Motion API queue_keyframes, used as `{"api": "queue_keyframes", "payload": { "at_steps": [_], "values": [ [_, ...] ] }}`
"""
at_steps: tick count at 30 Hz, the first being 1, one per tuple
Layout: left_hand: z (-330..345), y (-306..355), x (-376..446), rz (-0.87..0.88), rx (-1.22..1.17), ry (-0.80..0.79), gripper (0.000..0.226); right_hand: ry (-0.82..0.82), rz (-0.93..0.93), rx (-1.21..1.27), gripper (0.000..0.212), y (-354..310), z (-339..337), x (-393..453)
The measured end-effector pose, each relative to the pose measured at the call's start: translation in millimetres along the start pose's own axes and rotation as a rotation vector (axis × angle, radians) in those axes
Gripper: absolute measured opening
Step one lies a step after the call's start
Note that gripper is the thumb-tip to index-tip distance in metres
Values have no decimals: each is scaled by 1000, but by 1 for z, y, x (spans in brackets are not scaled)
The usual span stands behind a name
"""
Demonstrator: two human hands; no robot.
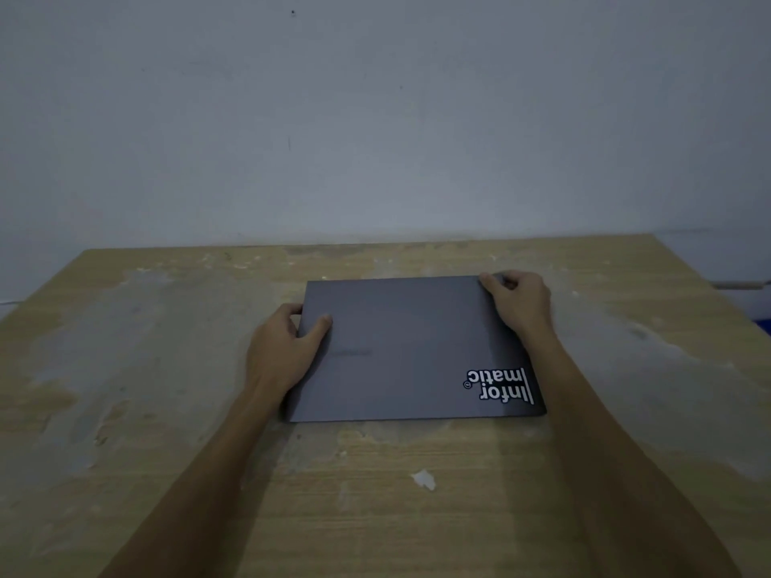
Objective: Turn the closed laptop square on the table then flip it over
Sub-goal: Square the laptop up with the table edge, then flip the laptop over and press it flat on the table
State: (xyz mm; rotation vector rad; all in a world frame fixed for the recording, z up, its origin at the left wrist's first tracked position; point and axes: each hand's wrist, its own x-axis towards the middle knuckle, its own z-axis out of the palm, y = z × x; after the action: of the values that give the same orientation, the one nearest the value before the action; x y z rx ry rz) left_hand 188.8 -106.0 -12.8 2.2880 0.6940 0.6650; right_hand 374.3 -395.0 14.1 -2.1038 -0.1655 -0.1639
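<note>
- Head view: closed laptop (411, 348) lies flat, mid-worktop (167, 473), roughly square to me.
- Left hand (281, 352) clamps its left edge; right hand (519, 304) clamps the far-right corner, fingers (507, 281) curled over.
- Risk, I judge: uneven holds could let it slip mid-flip and slam down.

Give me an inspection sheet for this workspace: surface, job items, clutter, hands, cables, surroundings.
Surface: wooden table, worn and blotchy, with pale patches.
Job items: closed grey laptop lying flat, lid up, roughly square to the table edge; sticker at its near right corner, text upside down to the camera.
Clutter: small white scrap on the table in front of the laptop.
Hands: left hand grips the laptop's left edge, thumb on the lid; right hand grips the far right corner.
Cables: nothing seen.
Surroundings: plain grey wall behind the table; a blue object at the right frame edge, unidentifiable.
</note>
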Motion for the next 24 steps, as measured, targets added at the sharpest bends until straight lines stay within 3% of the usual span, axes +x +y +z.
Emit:
{"api": "queue_keyframes", "payload": {
  "at_steps": [7,11,16,19,24],
  "values": [
    [1,-3,-2,39,55,-47,47,-156,29,-21,26,2,6,4],
    [-3,-5,-11,70,142,-136,42,-233,30,-98,58,5,-3,-12],
    [-15,-10,-48,145,34,-236,77,-303,-110,-361,67,3,-8,-58],
    [-18,-9,-74,289,179,-336,83,-318,-226,-530,77,-2,-2,-99],
    [-19,-5,-85,389,317,-378,88,-442,-380,-642,112,-1,4,-143]
  ]
}}
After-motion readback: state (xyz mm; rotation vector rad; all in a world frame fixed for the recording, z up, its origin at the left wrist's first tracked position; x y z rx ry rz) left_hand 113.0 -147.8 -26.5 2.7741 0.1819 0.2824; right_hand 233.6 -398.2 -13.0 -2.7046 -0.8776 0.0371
